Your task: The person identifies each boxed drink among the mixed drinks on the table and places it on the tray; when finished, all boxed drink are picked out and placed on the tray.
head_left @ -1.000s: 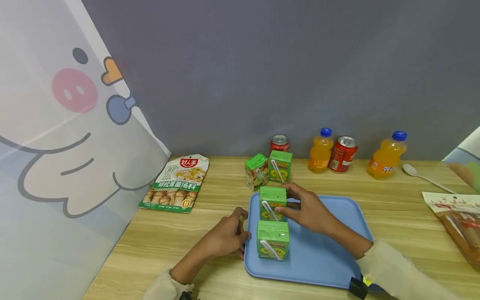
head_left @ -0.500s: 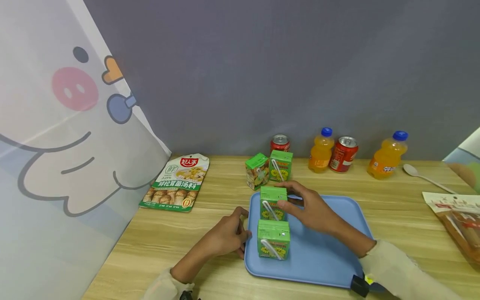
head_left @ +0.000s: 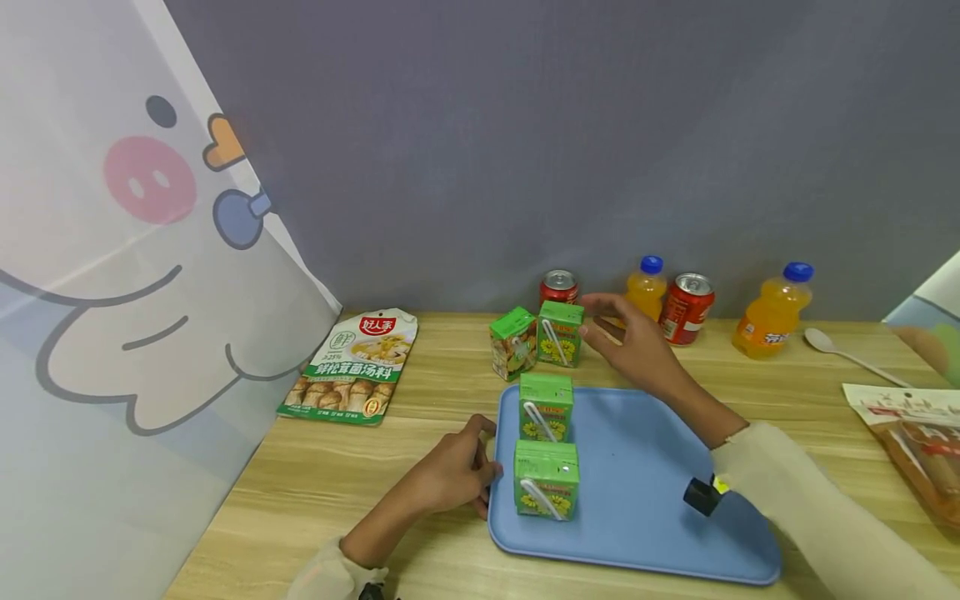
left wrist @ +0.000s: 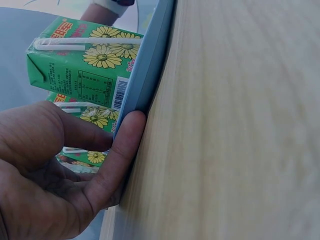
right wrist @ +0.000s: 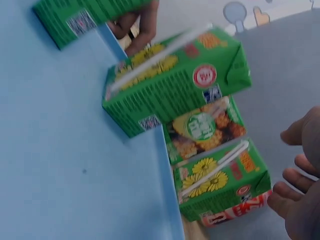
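Observation:
At the blue tray's (head_left: pixel 645 500) left edge, my left hand (head_left: pixel 450 473) pinches the rim between thumb and finger, as the left wrist view shows. Two green drink cartons with white straws stand upright on the tray's left side: a front carton (head_left: pixel 546 482) and a carton behind it (head_left: pixel 545 408). My right hand (head_left: pixel 633 346) is just right of another green carton (head_left: pixel 560 333) on the table behind the tray. Its fingers are spread and hold nothing; a gap to that carton shows in the right wrist view. A turned carton (head_left: pixel 513 343) stands beside it.
A red can (head_left: pixel 558 287) stands behind the cartons. Further right are an orange drink bottle (head_left: pixel 647 287), another red can (head_left: pixel 687 308), a second orange bottle (head_left: pixel 772 312), a spoon (head_left: pixel 855 358) and a brown food packet (head_left: pixel 922 450). A soup-seasoning pouch (head_left: pixel 348 367) lies left.
My right hand has let go of the rear carton on the tray and moved back and right, to beside the carton on the table. My left hand has stayed at the tray's edge.

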`<act>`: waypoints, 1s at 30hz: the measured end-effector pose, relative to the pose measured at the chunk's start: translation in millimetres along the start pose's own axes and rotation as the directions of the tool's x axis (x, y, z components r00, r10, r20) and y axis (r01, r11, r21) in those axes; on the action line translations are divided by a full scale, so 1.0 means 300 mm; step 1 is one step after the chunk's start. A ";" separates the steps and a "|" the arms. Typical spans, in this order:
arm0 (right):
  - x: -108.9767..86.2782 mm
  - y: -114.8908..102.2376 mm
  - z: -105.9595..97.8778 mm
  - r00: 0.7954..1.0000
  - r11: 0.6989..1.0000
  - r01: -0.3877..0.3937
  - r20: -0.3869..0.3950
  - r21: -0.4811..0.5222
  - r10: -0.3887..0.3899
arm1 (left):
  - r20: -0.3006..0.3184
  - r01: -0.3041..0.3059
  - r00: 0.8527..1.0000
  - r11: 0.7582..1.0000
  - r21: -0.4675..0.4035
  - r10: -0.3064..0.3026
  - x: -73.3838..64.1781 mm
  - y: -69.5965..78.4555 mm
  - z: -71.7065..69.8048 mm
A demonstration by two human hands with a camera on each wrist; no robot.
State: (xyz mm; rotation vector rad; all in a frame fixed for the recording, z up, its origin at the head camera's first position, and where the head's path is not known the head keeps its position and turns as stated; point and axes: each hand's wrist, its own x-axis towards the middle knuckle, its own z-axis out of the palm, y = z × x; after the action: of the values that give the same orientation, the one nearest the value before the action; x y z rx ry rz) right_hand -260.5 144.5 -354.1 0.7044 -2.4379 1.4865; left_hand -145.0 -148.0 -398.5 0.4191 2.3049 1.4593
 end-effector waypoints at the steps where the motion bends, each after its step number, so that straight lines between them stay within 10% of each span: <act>1: 0.012 0.009 0.001 1.000 1.000 -0.009 -0.004 -0.003 0.009 | 0.000 0.000 1.000 1.000 -0.002 0.000 0.000 0.000 0.000; 30: 0.081 0.159 0.071 0.983 0.982 -0.182 -0.015 -0.051 0.182 | -0.004 0.017 1.000 1.000 -0.021 -0.017 0.001 -0.002 0.005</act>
State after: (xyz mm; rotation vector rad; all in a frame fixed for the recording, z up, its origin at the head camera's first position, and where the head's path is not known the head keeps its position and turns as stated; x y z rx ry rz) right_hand -303.5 136.8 -391.8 0.4731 -2.5828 1.4778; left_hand -144.5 -147.0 -399.6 0.3902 2.2887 1.4758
